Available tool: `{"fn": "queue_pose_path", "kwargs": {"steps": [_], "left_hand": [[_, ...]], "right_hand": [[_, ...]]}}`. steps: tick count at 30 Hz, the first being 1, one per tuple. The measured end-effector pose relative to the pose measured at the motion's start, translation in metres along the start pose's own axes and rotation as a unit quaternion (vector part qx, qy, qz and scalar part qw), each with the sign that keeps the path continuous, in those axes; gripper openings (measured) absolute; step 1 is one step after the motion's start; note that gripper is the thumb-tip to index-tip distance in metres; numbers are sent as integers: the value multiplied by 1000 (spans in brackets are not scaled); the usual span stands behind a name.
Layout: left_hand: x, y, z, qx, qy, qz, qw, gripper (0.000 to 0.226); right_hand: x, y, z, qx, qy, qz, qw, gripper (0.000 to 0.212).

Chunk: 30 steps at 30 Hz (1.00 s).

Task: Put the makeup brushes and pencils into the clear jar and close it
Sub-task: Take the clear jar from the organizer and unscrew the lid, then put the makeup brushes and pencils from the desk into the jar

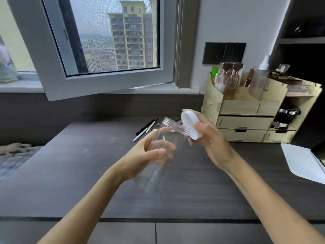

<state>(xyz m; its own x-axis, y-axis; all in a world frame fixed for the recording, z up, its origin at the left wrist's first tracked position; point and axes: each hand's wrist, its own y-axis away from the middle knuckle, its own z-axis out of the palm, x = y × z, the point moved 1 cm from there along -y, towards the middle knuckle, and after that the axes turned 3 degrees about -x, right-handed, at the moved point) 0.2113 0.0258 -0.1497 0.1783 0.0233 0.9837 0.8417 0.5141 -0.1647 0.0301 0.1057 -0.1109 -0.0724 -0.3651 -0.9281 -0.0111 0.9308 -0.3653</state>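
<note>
My left hand [151,154] is wrapped around a clear jar [158,171], which is tilted and blurred above the dark desk [79,173]. Its ridged, threaded neck [173,126] points up and to the right. My right hand [209,138] grips the white round lid [190,126] right at that neck; I cannot tell whether the lid is screwed on or just off. A black pencil [146,126] and a white pencil [143,133] lie side by side on the desk behind the jar. The jar and hands hide whatever lies further right of them.
A wooden organiser [246,120] with drawers, bottles and tubes stands at the back right. A white sheet [302,161] lies at the right edge. An open window sash [109,81] hangs over the desk's rear left. Patterned fabric [12,159] lies at the left edge.
</note>
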Motion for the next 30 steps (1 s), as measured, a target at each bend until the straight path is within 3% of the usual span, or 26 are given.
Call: {"fn": "queue_pose_path", "kwargs": {"steps": [2,5,8,12,15,17,19,21,23,27,30], "left_hand": [[-1,-5,-15,124,3,58,991,102],[-10,-6,-50,311,-2,134,941,89],[-21,-7,-72,423,-71,169,887,69],[-31,-11,-84,490,-145,191,838,66],[-37,-12,-93,496,-180,194,827,66],[-39,-12,-97,495,-190,186,827,66],[-41,-14,-99,491,-190,185,829,67],[-42,-14,-99,489,-196,179,831,67],[-44,-13,-98,481,-197,173,836,69],[-45,-7,-100,456,-179,164,856,82],[-47,-6,-97,428,-159,148,877,82]], "right_hand": [[17,-2,-18,69,-85,35,993,57],[50,5,-32,128,-3,106,986,47],[87,13,-29,127,63,147,979,44],[116,10,-31,93,277,195,936,42],[118,5,-35,20,367,198,909,35],[115,-6,-35,-3,425,164,890,32],[110,-29,-32,50,486,78,869,27],[112,-60,-23,81,559,-6,825,23],[119,-91,-11,35,646,-55,761,22],[132,-135,1,-116,791,-71,597,38],[134,-148,5,-163,835,-72,521,24]]}}
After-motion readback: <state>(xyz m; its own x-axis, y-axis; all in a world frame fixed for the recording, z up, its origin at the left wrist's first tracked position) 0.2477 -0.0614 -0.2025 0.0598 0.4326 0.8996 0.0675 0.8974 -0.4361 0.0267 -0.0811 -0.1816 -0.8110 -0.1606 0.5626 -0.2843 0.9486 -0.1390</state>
